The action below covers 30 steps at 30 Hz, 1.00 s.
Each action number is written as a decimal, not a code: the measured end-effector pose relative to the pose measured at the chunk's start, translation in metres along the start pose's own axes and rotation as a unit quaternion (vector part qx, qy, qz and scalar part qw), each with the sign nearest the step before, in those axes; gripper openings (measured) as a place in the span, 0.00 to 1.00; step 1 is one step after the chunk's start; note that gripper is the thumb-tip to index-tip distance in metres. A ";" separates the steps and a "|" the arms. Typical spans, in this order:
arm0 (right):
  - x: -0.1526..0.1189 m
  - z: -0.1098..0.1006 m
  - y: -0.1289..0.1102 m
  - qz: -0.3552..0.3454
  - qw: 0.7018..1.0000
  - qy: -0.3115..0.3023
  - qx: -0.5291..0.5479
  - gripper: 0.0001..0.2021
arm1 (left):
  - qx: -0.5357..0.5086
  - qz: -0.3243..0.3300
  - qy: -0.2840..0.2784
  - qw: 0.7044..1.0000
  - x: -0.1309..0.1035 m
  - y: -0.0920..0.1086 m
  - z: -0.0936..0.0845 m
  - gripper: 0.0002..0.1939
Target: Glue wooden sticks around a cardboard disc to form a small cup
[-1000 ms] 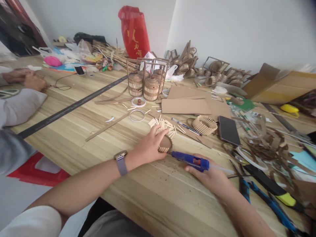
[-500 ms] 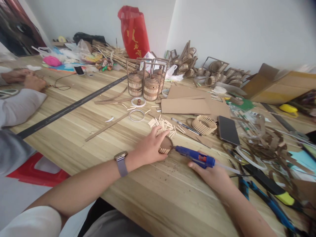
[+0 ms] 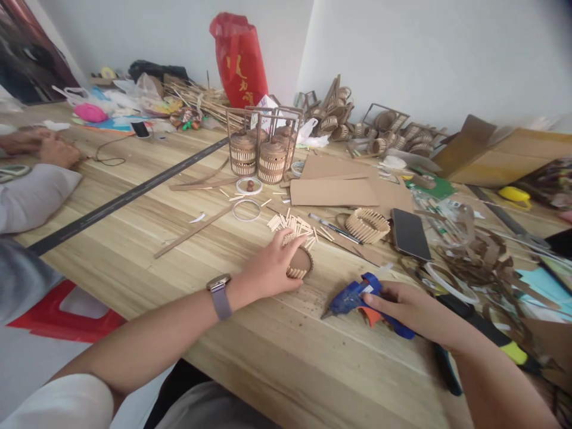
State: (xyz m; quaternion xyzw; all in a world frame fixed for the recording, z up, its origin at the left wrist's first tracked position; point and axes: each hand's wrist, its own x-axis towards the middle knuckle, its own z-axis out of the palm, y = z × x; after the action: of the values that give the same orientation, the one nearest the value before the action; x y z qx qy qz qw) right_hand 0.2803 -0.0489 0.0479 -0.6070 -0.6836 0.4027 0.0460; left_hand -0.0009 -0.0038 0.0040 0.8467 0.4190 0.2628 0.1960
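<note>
Drawn back from the small basket (image 3: 301, 261), the glue gun (image 3: 350, 296) was tilted downward. Nearside of the stick pile (image 3: 292, 222), the small basket was held by the left hand (image 3: 269, 262), best kept steady; right of the pile, the glue gun was grasped by the right hand (image 3: 411, 305), tip (image 3: 326, 313) best aimed clear.

On the bench (image 3: 214, 348) we list: one red bag (image 3: 241, 62), near the wall (image 3: 393, 53); one dark phone (image 3: 410, 233), flat; one cardboard box (image 3: 504, 158), open; one pink bundle (image 3: 90, 112).

A pale wall (image 3: 379, 53) rises behind the wooden table (image 3: 277, 351), with perhaps a red stool (image 3: 49, 307) above light flooring (image 3: 27, 369).
</note>
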 end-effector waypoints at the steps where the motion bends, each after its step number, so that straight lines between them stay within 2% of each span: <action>1: 0.002 -0.001 -0.001 -0.002 0.998 0.026 -0.055 0.27 | -0.001 0.000 -0.001 1.000 0.000 0.000 0.000 0.45; 3: 0.006 -0.004 -0.004 -0.003 0.986 0.069 -0.153 0.25 | -0.003 0.002 -0.003 1.000 0.000 -0.001 0.000 0.46; 6: 0.016 -0.005 -0.014 -0.024 0.957 0.164 -0.238 0.17 | -0.002 0.004 -0.006 1.000 0.001 -0.002 0.000 0.46; 8: 0.028 -0.005 -0.023 -0.098 0.932 0.222 -0.268 0.11 | -0.001 0.007 -0.006 1.000 0.000 -0.002 0.000 0.46; 9: 0.036 -0.004 -0.028 -0.151 0.921 0.231 -0.276 0.09 | -0.001 0.009 -0.005 1.000 0.000 -0.002 0.000 0.46; 11: 0.054 -0.001 -0.038 -0.242 0.909 0.191 -0.282 0.09 | -0.003 0.012 -0.001 1.000 0.000 -0.001 0.000 0.46; 14: 0.080 0.003 -0.051 -0.267 0.904 0.158 -0.293 0.12 | -0.008 0.009 0.002 1.000 0.001 0.000 0.000 0.46; 19: 0.104 0.004 -0.058 -0.268 0.896 0.117 -0.335 0.11 | -0.014 0.008 -0.002 1.000 0.001 0.001 -0.001 0.45; 26: 0.104 0.002 -0.056 -0.233 0.883 0.079 -0.401 0.08 | 0.000 0.005 -0.011 1.000 0.001 0.003 -0.003 0.45; 30: 0.104 0.004 -0.057 -0.207 0.884 0.081 -0.412 0.06 | -0.003 0.001 -0.010 1.000 0.001 0.004 -0.003 0.45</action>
State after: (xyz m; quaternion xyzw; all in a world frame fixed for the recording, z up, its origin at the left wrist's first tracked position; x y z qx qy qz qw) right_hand 0.2063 0.0427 0.0359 -0.4464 -0.8919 0.0156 -0.0710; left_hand -0.0001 -0.0047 0.0087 0.8490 0.4155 0.2561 0.2023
